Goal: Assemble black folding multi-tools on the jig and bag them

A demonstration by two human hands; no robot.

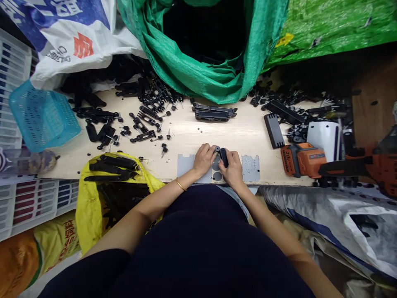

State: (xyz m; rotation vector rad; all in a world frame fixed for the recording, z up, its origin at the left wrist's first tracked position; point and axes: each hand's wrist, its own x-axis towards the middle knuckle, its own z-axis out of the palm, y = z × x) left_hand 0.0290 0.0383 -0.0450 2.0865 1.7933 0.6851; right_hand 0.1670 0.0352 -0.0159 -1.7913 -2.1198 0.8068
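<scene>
At the front edge of the wooden bench, both hands work close together. My right hand is closed on a black elongated plastic part, which stands out between thumb and fingers. My left hand has its fingertips closed on a small dark round-ended piece beside that part; its exact kind cannot be made out. Under the hands lies a grey metal plate with round holes. Behind them rests a pair of folded black arm-like parts. Several small black knobs with metal pins lie to the left.
An orange cordless power tool lies at the right, near a black slotted block. A green sack hangs open at the back. A blue basket stands left, above a yellow bag holding black parts. Loose black parts cover the bench's left.
</scene>
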